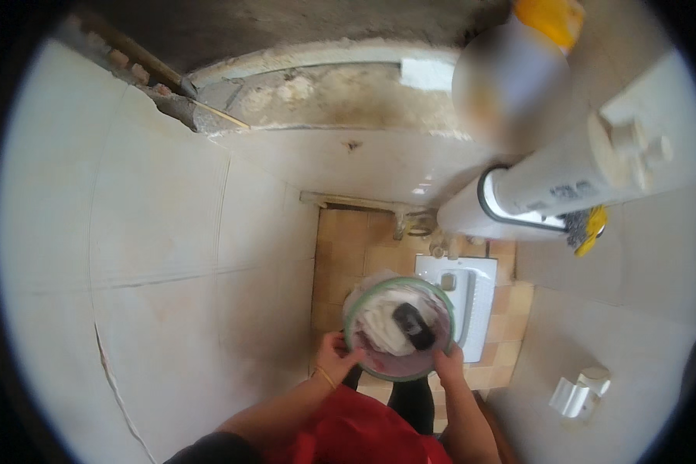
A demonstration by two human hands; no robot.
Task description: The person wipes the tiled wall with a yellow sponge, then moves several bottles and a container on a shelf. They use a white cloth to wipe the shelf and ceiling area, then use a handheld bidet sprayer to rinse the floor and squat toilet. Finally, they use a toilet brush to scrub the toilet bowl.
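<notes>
My left hand (337,358) grips the left side of a round waste bin with a green rim (400,281). On the opposite side, my right hand (450,365) holds the same rim. The bin appears lined with a thin plastic bag. Crumpled white paper (380,325) lies inside, and a black oblong object (413,326) rests on top of it; its kind is unclear. Below the bin and partly hidden by it is a white ceramic squat toilet (481,284) set in the floor.
Tan tiles (342,243) cover the floor between pale tiled walls (156,220). A white cistern (467,206) stands at the far wall below a white cylinder (557,180). Beside it hangs a yellow-and-grey item (588,231). A paper holder (580,391) juts from the right wall. A rough ledge (354,98) runs behind.
</notes>
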